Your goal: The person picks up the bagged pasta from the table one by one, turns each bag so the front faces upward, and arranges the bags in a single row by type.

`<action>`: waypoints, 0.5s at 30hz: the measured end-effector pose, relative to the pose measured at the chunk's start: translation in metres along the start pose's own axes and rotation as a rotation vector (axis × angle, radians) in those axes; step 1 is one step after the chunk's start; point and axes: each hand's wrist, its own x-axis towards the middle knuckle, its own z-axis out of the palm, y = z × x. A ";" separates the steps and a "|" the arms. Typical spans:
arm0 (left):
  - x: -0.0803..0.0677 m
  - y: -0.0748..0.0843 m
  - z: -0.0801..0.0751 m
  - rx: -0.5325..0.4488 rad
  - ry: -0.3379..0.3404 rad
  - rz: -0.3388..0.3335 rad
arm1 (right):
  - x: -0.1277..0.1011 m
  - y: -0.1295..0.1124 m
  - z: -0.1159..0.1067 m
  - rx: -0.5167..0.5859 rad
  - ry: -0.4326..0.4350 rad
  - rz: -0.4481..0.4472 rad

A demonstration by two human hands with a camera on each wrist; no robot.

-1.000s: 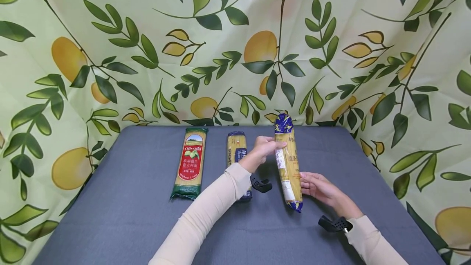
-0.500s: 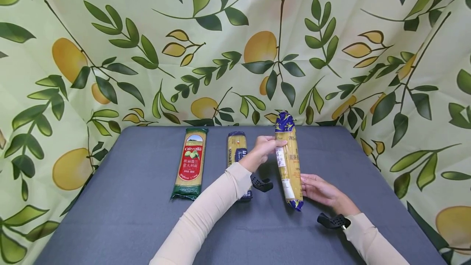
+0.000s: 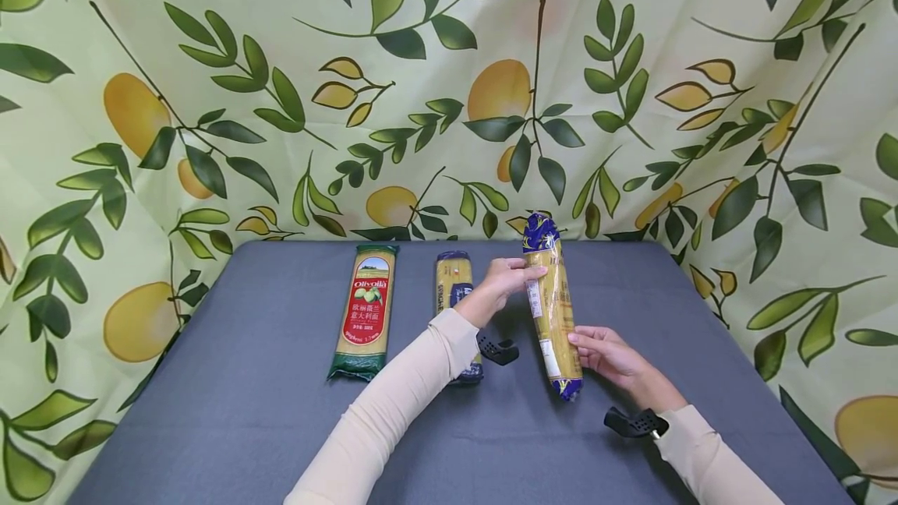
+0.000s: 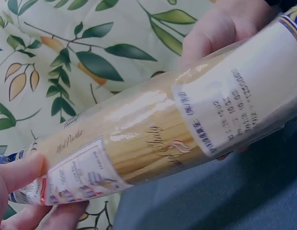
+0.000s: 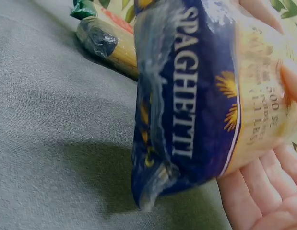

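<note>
A clear bag of spaghetti (image 3: 554,310) with blue ends is held up off the table, tilted slightly, its top leaning left. My left hand (image 3: 507,284) pinches its upper end, thumb across the front and fingers behind. Lower down, my right hand (image 3: 612,357) holds the bag's right side, thumb on the front. The left wrist view shows white printed labels along the bag (image 4: 153,134), with the right hand's fingers partly hidden behind it. "SPAGHETTI" is readable on the blue end (image 5: 186,91) in the right wrist view, where right-hand fingers (image 5: 263,187) lie under the bag.
A red-labelled, green-ended pasta pack (image 3: 363,310) lies to the left on the grey-covered table (image 3: 231,411). Beside it lies a dark-blue-ended spaghetti pack (image 3: 452,283), partly covered by the left forearm. A leaf-patterned cloth (image 3: 421,100) stands behind the table.
The bag has turned about its length, so its front lettering has swung toward the right. My right thumb has come round onto the bag's front. The other packs stay put.
</note>
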 end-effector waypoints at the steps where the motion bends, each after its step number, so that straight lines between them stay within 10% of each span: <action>1: -0.001 0.000 0.000 0.012 -0.002 -0.005 | 0.000 0.000 0.001 -0.010 0.030 0.016; 15: -0.003 -0.002 0.007 0.038 0.094 0.025 | 0.000 -0.013 0.011 -0.155 0.323 0.120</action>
